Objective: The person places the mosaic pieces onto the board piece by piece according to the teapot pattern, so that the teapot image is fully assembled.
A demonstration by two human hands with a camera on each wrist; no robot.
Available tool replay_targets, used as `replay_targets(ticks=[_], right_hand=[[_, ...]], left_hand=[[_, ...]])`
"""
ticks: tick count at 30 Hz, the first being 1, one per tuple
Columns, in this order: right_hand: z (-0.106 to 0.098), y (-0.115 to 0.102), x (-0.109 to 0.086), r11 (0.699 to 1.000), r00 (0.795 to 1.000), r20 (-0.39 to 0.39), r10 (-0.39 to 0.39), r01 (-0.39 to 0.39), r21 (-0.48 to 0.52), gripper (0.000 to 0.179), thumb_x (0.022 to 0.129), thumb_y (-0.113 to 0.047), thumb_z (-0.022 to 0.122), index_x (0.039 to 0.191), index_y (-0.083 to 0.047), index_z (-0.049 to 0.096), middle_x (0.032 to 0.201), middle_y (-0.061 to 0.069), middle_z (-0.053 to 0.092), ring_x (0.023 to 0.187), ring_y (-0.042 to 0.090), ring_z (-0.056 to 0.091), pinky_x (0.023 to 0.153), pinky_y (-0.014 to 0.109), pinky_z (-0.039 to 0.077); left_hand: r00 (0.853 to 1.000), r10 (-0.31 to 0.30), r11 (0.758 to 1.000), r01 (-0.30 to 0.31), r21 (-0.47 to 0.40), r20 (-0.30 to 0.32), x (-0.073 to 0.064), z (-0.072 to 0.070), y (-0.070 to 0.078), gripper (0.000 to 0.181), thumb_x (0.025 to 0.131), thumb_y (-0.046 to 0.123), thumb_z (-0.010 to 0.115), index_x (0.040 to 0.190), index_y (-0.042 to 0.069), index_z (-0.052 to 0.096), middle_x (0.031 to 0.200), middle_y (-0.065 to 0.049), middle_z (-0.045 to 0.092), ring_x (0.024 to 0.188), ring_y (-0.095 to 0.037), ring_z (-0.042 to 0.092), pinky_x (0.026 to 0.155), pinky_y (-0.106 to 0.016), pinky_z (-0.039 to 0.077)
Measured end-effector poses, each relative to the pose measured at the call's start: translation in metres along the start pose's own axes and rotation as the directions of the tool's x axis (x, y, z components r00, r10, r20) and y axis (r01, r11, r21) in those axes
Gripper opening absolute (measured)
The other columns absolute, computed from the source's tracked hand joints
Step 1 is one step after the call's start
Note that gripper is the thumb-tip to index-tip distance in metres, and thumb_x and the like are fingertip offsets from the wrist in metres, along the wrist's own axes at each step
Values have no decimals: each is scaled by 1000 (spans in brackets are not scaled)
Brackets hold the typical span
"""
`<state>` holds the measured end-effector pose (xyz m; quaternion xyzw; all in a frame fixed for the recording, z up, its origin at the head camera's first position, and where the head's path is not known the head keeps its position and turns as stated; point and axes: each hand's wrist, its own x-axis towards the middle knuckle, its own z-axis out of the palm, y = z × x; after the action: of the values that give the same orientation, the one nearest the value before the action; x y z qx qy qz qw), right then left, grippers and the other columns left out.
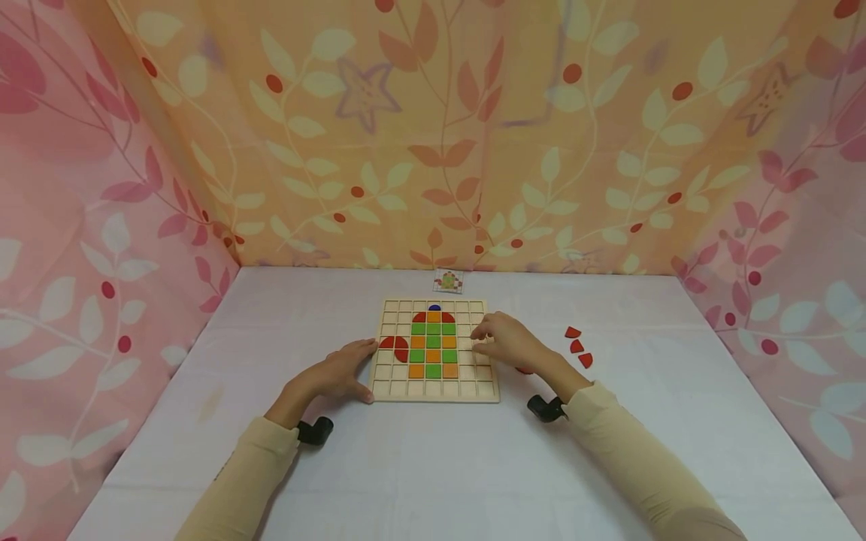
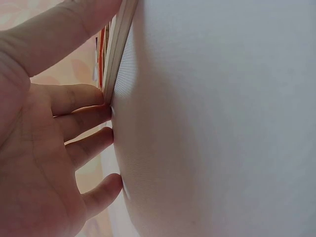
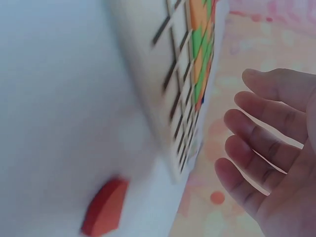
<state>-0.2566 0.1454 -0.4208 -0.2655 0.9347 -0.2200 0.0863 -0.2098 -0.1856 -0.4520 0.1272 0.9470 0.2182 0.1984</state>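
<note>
A wooden grid board lies on the table, filled in its middle columns with green tiles, orange tiles and a blue half-round piece. Red rounded pieces sit at its left and near the top. My left hand rests at the board's left edge, thumb and fingers spread and fairly straight, as the left wrist view also shows. Over the right columns hovers my right hand. Its fingers are loosely bent and apart, with nothing seen between them in the right wrist view.
Several loose red quarter-round pieces lie right of the board, one partly hidden under the right wrist in the head view. A small pattern card lies behind the board. Floral curtains stand around the white table.
</note>
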Motion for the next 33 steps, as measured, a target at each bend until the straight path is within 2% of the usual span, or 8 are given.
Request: replay_targets(ticks=[7, 15, 21, 27, 33], right_hand=[[-1, 24, -17, 999, 998, 18, 52, -52, 3, 21, 87, -19, 69, 102, -6, 76, 94, 3, 68, 86, 17, 55, 78, 33, 48], [-1, 46, -38, 999, 998, 50, 43, -41, -34, 20, 79, -10, 74, 98, -3, 76, 93, 4, 69, 89, 19, 59, 79, 34, 51], [-3, 59, -51, 997, 996, 80, 31, -25, -77, 21, 77, -4, 73, 98, -4, 76, 91, 3, 66, 84, 17, 55, 75, 31, 49], [-5, 67, -58, 997, 998, 60, 4, 1, -73, 25, 75, 2, 70, 98, -4, 77, 89, 2, 67, 83, 17, 57, 74, 30, 49], [-3, 68, -59, 998, 998, 58, 23, -20, -54, 23, 76, 1, 72, 97, -5, 76, 86, 1, 65, 79, 14, 52, 70, 27, 46]], left_hand=[[1000, 3, 1000, -3, -7, -6, -1, -1, 0, 102, 71, 29, 87, 153, 9, 30, 161, -12, 26, 150, -36, 20, 118, -61, 20], [1000, 9, 1000, -9, -12, 0, -2, -1, 0, 101, 72, 28, 86, 153, 8, 30, 161, -13, 26, 149, -37, 20, 118, -61, 20], [1000, 5, 1000, -5, -7, 6, -1, -1, -1, 100, 73, 29, 85, 154, 9, 29, 162, -12, 25, 150, -36, 19, 118, -60, 19], [1000, 7, 1000, -7, -5, 7, -1, -2, -1, 100, 73, 29, 85, 153, 9, 29, 162, -12, 25, 150, -36, 19, 118, -61, 20], [1000, 19, 1000, -19, -2, 5, -1, -2, -1, 100, 73, 29, 85, 153, 8, 30, 161, -13, 26, 149, -37, 20, 117, -61, 20]])
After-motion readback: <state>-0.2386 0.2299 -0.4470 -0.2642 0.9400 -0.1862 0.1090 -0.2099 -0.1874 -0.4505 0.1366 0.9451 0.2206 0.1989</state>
